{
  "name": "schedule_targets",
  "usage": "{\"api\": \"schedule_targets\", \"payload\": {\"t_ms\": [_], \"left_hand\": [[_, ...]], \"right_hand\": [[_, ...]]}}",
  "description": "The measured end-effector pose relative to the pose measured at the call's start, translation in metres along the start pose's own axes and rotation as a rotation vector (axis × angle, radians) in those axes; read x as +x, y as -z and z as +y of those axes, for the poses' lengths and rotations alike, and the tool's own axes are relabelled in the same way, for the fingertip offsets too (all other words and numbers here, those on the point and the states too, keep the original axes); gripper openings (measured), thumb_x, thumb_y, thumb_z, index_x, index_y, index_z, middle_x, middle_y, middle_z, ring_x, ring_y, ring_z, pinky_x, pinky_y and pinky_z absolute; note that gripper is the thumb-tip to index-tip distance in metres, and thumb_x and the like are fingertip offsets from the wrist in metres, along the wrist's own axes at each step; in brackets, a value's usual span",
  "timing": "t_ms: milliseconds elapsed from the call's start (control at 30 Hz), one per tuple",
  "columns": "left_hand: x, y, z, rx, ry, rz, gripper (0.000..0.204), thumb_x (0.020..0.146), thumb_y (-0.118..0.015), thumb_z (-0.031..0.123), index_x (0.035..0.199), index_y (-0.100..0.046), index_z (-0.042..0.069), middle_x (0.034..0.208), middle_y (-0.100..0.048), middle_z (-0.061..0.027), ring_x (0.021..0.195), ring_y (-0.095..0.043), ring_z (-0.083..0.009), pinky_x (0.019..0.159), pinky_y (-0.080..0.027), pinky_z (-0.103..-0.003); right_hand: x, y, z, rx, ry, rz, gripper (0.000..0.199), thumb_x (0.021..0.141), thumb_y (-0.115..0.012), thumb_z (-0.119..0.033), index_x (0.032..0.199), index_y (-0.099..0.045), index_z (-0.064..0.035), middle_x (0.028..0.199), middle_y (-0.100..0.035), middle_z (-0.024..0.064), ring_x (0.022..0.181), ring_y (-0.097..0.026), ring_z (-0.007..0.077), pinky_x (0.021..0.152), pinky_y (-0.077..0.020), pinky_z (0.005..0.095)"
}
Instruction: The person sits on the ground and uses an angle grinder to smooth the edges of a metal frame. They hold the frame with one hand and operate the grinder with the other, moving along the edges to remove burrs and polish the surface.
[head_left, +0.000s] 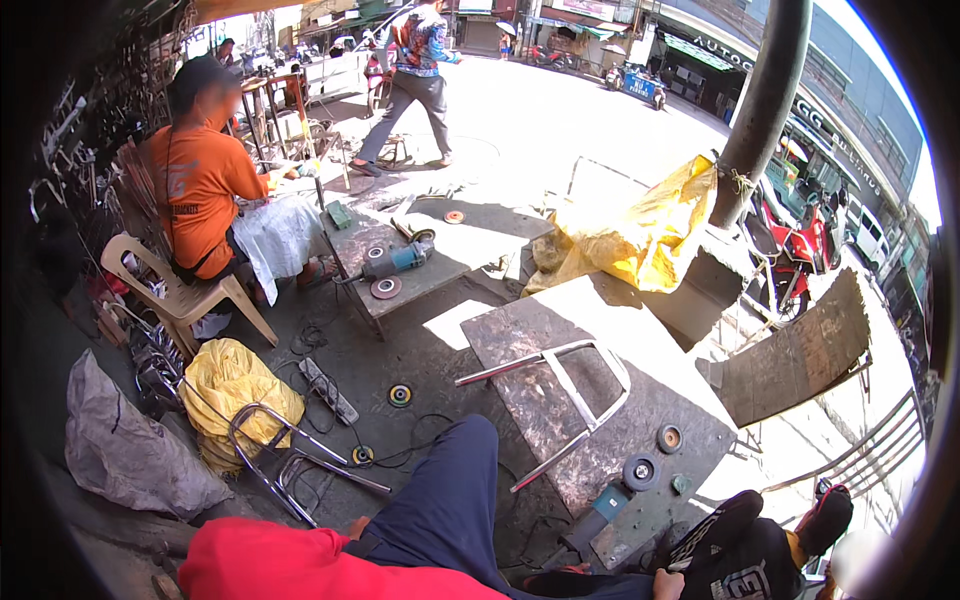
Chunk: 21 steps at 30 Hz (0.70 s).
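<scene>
My red sleeve (300, 560) and navy trouser leg (450, 490) fill the lower part. A bit of my left hand (359, 526) shows beside my hip, close to a chrome tube frame (310, 465); its fingers are hidden. At the lower edge a curled hand (668, 584) lies by dark trouser cloth and a person in black; I cannot tell whether it is my right hand. In front of me a low metal-topped table (540, 430) carries a bent chrome frame (575, 390), an angle grinder (600, 515) with its disc up, and a loose disc (670, 438).
A person in orange (205, 190) sits at a second low table (440, 275) with another grinder (395, 260). Cables and discs (400, 395) lie on the floor near a power strip (328, 390). Yellow sacks (235, 390), a plastic chair (190, 300), and a post (765, 110) stand around.
</scene>
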<state>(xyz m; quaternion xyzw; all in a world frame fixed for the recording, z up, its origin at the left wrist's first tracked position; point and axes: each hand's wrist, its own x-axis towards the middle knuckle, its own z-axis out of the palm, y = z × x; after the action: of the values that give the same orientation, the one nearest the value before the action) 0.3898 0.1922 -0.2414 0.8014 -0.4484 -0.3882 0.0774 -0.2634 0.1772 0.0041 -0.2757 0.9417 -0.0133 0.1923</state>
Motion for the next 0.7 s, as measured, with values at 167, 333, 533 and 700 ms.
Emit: {"api": "schedule_targets", "payload": {"t_ms": [167, 333, 533, 700], "left_hand": [[0.002, -0.003, 0.008, -0.038, -0.002, 0.017, 0.048, 0.087, -0.071, 0.042, 0.090, -0.074, -0.005, 0.098, -0.069, -0.0333, 0.100, -0.069, -0.0486, 0.084, -0.055, -0.055], [-0.006, -0.015, 0.002, -0.063, -0.001, 0.033, 0.048, 0.087, -0.071, 0.042, 0.089, -0.074, -0.006, 0.097, -0.069, -0.0334, 0.099, -0.069, -0.0486, 0.084, -0.055, -0.055], [-0.012, -0.022, 0.002, -0.072, -0.009, 0.044, 0.049, 0.087, -0.071, 0.043, 0.087, -0.074, -0.006, 0.096, -0.069, -0.0334, 0.098, -0.069, -0.0487, 0.083, -0.056, -0.055], [-0.020, -0.025, 0.002, -0.088, 0.008, 0.033, 0.049, 0.086, -0.071, 0.043, 0.086, -0.073, -0.006, 0.095, -0.069, -0.0335, 0.097, -0.070, -0.0488, 0.082, -0.056, -0.055]], "right_hand": [[-0.027, 0.011, -0.027, 0.107, 0.032, 0.089, 0.087, 0.080, -0.066, -0.044, 0.142, -0.044, 0.0129, 0.123, -0.065, 0.0376, 0.119, -0.063, 0.0474, 0.103, -0.0500, 0.0484], [-0.012, -0.002, -0.020, 0.086, 0.078, 0.133, 0.097, 0.079, -0.068, -0.044, 0.148, -0.032, 0.0149, 0.133, -0.060, 0.0376, 0.123, -0.062, 0.0456, 0.106, -0.0488, 0.0469], [0.037, -0.041, 0.017, 0.100, 0.016, 0.300, 0.042, 0.075, -0.069, -0.029, 0.096, -0.074, 0.0073, 0.103, -0.073, 0.0303, 0.102, -0.070, 0.0461, 0.090, -0.0537, 0.0518], [0.047, -0.047, 0.032, 0.117, 0.050, 0.314, 0.040, 0.075, -0.066, -0.029, 0.090, -0.073, 0.0080, 0.096, -0.072, 0.0312, 0.096, -0.069, 0.0477, 0.086, -0.0517, 0.0546]]}}
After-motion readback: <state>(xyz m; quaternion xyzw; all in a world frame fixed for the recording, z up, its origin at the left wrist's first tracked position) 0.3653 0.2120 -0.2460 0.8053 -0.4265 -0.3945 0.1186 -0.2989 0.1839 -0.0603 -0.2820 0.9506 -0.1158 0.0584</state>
